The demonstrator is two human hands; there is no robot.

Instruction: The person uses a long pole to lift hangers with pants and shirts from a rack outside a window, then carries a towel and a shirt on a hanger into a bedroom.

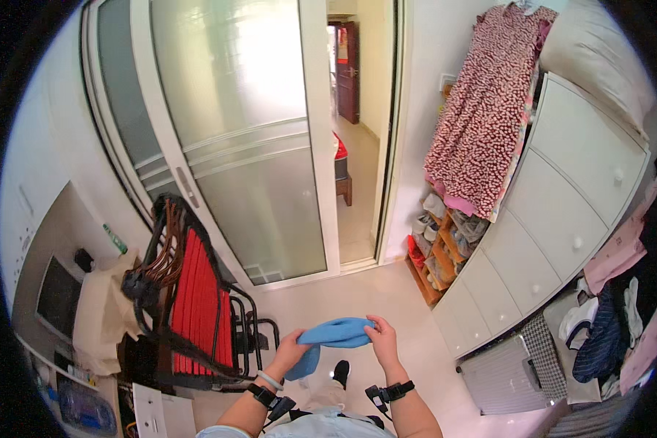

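Observation:
A piece of light blue cloth (336, 333) stretches between my two hands in front of my body, above the pale floor. It is folded or bunched into a band, and I cannot make out whether it is a garment. My left hand (289, 353) is closed on its left end, where a loose flap hangs down below the fingers. At the other end, the fingers of my right hand (382, 340) pinch the cloth's edge. Each wrist wears a black strap with a small device.
To the left stands a black-framed chair (201, 306) with red straps, beside a desk with a monitor (57, 299). Ahead is a partly open sliding glass door (241, 168). On the right are a shoe rack (438, 274), white drawers (555, 212), a patterned dress (482, 109), a suitcase (505, 376) and piled clothes.

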